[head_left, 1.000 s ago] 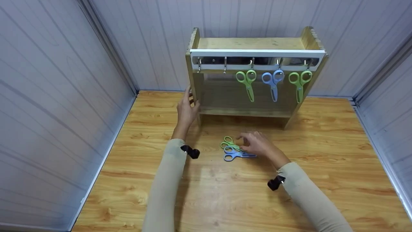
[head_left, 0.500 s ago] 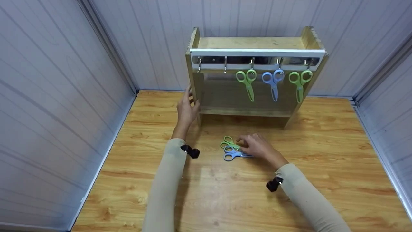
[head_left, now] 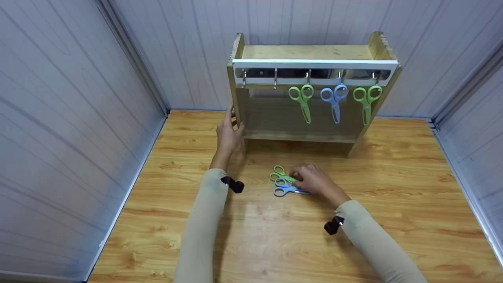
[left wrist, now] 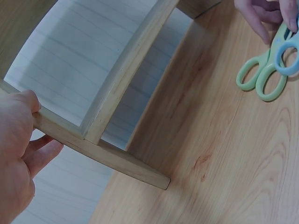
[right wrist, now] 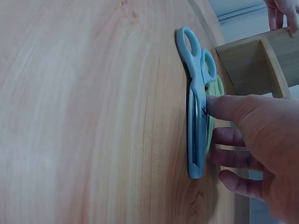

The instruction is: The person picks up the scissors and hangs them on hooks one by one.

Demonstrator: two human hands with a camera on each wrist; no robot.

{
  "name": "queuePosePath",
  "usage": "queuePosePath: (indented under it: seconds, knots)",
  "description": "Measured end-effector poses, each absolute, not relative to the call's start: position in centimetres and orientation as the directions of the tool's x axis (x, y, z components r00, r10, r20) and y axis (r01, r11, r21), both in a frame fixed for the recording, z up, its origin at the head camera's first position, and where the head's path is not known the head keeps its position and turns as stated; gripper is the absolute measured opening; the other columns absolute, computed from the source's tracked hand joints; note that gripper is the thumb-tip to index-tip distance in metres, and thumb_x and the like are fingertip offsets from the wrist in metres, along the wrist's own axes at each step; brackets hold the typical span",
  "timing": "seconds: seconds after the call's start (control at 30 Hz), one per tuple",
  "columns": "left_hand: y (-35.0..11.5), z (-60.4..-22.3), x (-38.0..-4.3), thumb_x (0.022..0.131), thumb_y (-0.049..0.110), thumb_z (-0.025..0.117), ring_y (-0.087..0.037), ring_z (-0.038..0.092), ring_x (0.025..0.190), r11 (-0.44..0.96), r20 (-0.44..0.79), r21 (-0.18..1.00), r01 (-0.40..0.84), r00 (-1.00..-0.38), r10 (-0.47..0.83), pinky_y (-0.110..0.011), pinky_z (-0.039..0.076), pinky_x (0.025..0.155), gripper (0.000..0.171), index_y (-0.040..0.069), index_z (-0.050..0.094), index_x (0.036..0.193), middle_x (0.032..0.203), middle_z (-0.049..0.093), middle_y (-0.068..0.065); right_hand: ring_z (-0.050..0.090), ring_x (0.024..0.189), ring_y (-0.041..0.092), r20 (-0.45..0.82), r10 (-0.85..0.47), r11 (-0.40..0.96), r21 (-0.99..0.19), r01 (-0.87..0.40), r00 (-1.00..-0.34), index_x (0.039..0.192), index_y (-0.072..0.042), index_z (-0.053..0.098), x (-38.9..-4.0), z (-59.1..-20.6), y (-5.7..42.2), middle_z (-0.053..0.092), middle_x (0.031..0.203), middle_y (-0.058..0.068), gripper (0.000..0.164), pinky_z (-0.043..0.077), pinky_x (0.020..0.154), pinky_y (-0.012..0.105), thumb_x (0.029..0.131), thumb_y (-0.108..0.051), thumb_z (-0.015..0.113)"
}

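My left hand (head_left: pixel 228 135) grips the left side panel of a wooden shelf (head_left: pixel 300 136), thumb on one side and fingers on the other. On the floor before the shelf, green scissors (head_left: pixel 289 179) lie partly under blue scissors (head_left: pixel 289 189). My right hand (head_left: pixel 310 179) is at their blades. In the right wrist view its thumb (right wrist: pixel 224 106) lies along the edge of the blue scissors (right wrist: pixel 198 107), and its curled fingers reach the far side of the green scissors (right wrist: pixel 210 135), pinching them. The thumb tip's exact contact is partly hidden.
A white rail (head_left: pixel 314 63) with several metal hooks runs across the shelf's upper front. Green scissors (head_left: pixel 304 106), blue scissors (head_left: pixel 334 103) and more green scissors (head_left: pixel 366 106) hang from the hooks toward the right. The two left hooks (head_left: pixel 275 78) hold nothing. Pale panelled walls surround the wooden floor.
My right hand has shifted slightly down and left, and its fingers have closed in on the green scissors. My left hand stays on the shelf's side panel.
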State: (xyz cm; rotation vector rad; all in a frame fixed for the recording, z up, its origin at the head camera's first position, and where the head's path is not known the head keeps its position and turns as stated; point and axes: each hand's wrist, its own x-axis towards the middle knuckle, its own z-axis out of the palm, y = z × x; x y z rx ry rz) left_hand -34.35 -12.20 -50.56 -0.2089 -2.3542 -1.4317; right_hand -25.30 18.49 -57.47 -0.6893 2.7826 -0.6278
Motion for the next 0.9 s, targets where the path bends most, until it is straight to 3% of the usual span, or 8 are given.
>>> queuePosePath:
  seconds: [0.27,0.5,0.77,0.9]
  knots:
    - [-12.18,-50.47,-34.26,0.106,-0.004,0.069,-0.05,0.072,0.139,0.474,0.374,0.828,0.3,-0.925,-0.068,-0.059,0.066,0.113,0.07,0.006,0.044,0.171,0.153,0.066,-0.032,0.066,0.087,0.02,-0.114,-0.479,0.803,-0.457,-0.383,-0.87,0.126,-0.01,0.082,-25.3,-57.5,18.47,0.081,0.106,0.01,0.026,0.057,0.076,0.041,0.102,-0.02,0.082]
    - [-12.19,-50.47,-34.23,0.106,-0.004,0.069,-0.048,0.07,0.142,0.477,0.375,0.826,0.299,-0.924,-0.07,-0.057,0.065,0.116,0.071,0.007,0.044,0.172,0.152,0.067,-0.032,0.063,0.084,0.018,-0.127,-0.477,0.806,-0.459,-0.375,-0.87,0.126,-0.009,0.082,-25.35,-57.47,18.46,0.078,0.102,0.008,0.026,0.051,0.072,0.034,0.103,-0.02,0.082]
    - [-12.09,-50.39,-34.07,0.105,-0.005,0.067,-0.051,0.073,0.135,0.479,0.359,0.831,0.283,-0.93,-0.074,-0.059,0.067,0.11,0.074,0.008,0.042,0.173,0.15,0.068,-0.033,0.064,0.084,0.018,-0.104,-0.489,0.795,-0.462,-0.394,-0.866,0.121,-0.006,0.082,-25.39,-57.74,18.35,0.08,0.102,0.01,0.023,0.057,0.075,0.039,0.102,-0.019,0.083]
    - [-12.06,-50.49,-34.16,0.105,-0.005,0.067,-0.051,0.073,0.136,0.477,0.353,0.835,0.275,-0.932,-0.081,-0.059,0.067,0.111,0.074,0.008,0.042,0.173,0.15,0.068,-0.033,0.063,0.082,0.017,-0.1,-0.481,0.793,-0.473,-0.384,-0.871,0.12,-0.007,0.081,-25.41,-57.79,18.34,0.079,0.099,0.009,0.022,0.053,0.072,0.035,0.101,-0.018,0.083]
